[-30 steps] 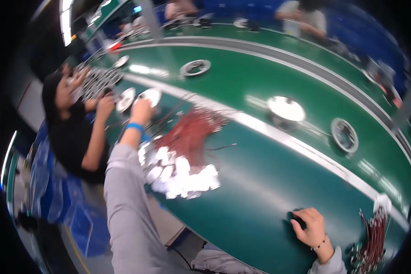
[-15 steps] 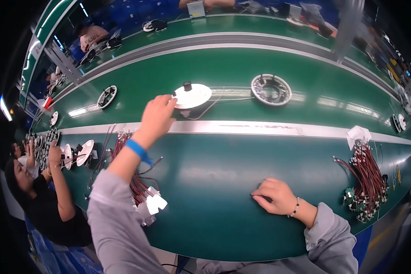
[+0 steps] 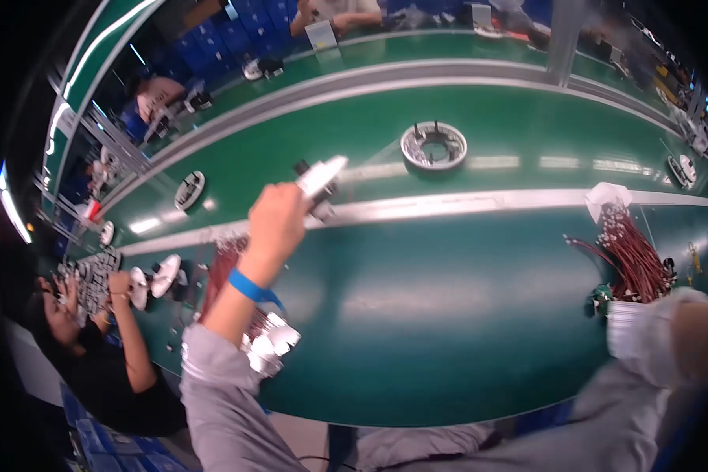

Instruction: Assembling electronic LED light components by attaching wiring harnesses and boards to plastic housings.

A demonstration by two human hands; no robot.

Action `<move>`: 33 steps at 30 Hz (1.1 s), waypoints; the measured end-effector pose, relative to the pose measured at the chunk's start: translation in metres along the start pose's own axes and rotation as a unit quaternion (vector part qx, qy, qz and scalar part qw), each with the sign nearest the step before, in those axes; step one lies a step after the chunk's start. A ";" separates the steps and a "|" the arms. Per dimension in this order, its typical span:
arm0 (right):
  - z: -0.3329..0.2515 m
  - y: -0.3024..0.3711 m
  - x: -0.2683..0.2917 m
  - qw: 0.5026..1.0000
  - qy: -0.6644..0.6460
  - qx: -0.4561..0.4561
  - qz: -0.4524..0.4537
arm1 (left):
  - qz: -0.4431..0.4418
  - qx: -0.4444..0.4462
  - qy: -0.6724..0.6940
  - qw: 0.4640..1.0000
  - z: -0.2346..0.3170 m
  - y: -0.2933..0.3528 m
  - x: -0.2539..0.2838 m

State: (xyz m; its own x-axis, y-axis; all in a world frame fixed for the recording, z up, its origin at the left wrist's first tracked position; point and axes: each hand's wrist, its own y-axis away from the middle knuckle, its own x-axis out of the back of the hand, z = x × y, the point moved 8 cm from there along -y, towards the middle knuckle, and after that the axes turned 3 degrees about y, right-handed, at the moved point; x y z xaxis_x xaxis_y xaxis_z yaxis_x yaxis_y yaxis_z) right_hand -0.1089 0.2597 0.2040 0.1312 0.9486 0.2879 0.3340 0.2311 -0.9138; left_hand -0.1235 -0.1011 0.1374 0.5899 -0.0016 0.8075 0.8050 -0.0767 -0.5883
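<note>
My left hand (image 3: 278,219), with a blue band on its wrist, grips a white round plate (image 3: 322,178) by its near-left edge. The plate is tilted, with dark parts fixed to it, and it is raised over the white strip between the bench and the green belt. My right hand (image 3: 702,340) is at the far right edge of the view, smeared and darkened there, so its fingers cannot be made out. Closest to it lies a bundle of dark red wires (image 3: 636,256) with small green boards at the near end.
On the green belt (image 3: 291,135) sit a white ring-shaped housing (image 3: 434,162) and a smaller one (image 3: 189,191) further left. Another red wire bundle (image 3: 222,271) with white connectors (image 3: 274,340) lies under my left forearm. A co-worker in black (image 3: 122,385) sits at left beside white discs (image 3: 165,275).
My left hand has lifted the white plate off the belt and tipped it toward me. My right hand has swung from the bench middle to the far right. The view has shifted somewhat.
</note>
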 end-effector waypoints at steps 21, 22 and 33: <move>-0.069 -0.027 -0.030 0.984 0.037 0.165 0.052 | -0.004 0.135 0.451 0.882 0.087 0.067 0.005; -0.070 -0.030 -0.040 0.983 0.025 0.173 0.046 | -0.076 0.233 0.581 0.776 0.088 0.073 -0.015; -0.084 -0.012 -0.076 0.982 0.006 0.191 -0.006 | -0.157 0.368 0.781 0.480 0.128 0.134 -0.087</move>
State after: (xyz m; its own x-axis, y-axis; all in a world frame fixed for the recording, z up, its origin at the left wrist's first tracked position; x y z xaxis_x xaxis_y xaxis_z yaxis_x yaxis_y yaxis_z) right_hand -0.0445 0.1670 0.2173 0.1404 0.9436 0.2999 -0.0392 0.3079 -0.9506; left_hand -0.0590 0.0161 -0.0167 0.1279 -0.8944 -0.4285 0.9821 0.0540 0.1805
